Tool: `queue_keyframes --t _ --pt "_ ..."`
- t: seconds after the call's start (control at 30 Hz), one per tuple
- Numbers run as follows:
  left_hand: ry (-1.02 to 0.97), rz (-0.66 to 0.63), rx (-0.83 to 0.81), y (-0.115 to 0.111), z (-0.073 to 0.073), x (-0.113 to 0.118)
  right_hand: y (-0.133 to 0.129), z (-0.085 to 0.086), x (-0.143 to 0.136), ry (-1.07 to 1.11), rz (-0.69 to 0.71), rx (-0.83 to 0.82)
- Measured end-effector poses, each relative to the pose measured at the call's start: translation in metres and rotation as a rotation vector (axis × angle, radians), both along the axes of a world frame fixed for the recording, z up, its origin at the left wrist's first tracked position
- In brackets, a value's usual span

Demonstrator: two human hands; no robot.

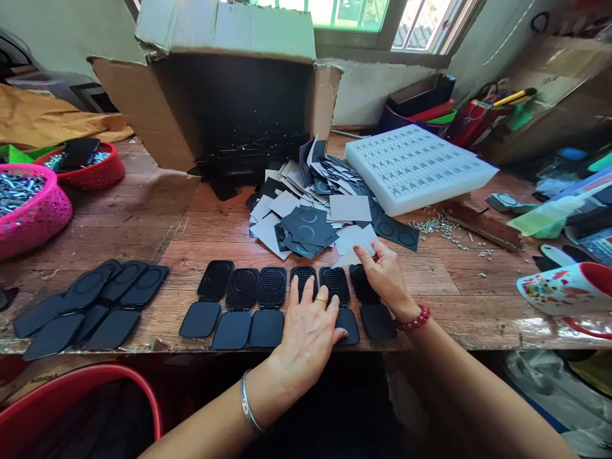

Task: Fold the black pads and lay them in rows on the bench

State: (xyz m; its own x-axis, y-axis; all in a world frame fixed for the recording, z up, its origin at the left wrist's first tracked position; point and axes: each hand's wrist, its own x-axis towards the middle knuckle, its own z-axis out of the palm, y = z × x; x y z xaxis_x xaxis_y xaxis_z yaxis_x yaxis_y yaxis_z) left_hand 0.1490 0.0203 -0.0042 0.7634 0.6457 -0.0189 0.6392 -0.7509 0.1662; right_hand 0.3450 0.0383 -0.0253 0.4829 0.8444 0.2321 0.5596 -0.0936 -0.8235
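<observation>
My left hand (306, 338) lies palm down with fingers spread, its fingertips on the ridged upper half of a black hinged case (304, 275) in the row along the table's front. My right hand (389, 280) pinches a pale card (351, 255) between thumb and fingers, just above the row's right end. Below that wrist rests another open case's smooth half (378, 322). Farther left in the row, more opened cases show a ridged half (241, 287) and a flat half (232, 329). Behind them spreads a loose heap of black and white cards (308, 229), some marked with rings.
At left lie stacked black cases (88, 287), a pink basket of metal pieces (57, 210) and a red basket (112, 172). An open cardboard box (176, 115) stands behind. A white foam tray (411, 197), scattered small metal bits (442, 226) and a cup (549, 290) are at right.
</observation>
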Motion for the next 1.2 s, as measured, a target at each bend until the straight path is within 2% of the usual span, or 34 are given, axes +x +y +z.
queue_keyframes --t 0.37,0.5,0.67,0.8,0.93,1.07,1.2 --pt "0.007 0.058 -0.014 -0.003 0.002 0.000 -0.024 0.020 0.002 -0.350 0.114 0.002" --pt "-0.012 0.061 -0.013 -0.003 0.001 -0.001 -0.029 0.021 -0.008 -0.359 0.174 -0.016" --pt "-0.018 0.063 -0.031 -0.003 0.001 -0.001 -0.016 0.016 -0.027 -0.352 0.208 0.055" --pt "0.010 0.065 -0.047 -0.003 -0.001 -0.001 -0.001 0.014 -0.032 -0.385 0.200 0.116" --pt "0.022 0.067 -0.052 -0.002 0.000 0.000 0.008 0.013 -0.025 -0.404 0.174 0.136" --pt "0.021 0.068 -0.063 -0.002 0.003 0.000 0.004 0.013 -0.012 -0.401 0.127 0.128" --pt "0.018 0.066 -0.074 -0.003 0.003 0.000 -0.010 0.015 -0.002 -0.355 0.092 0.071"
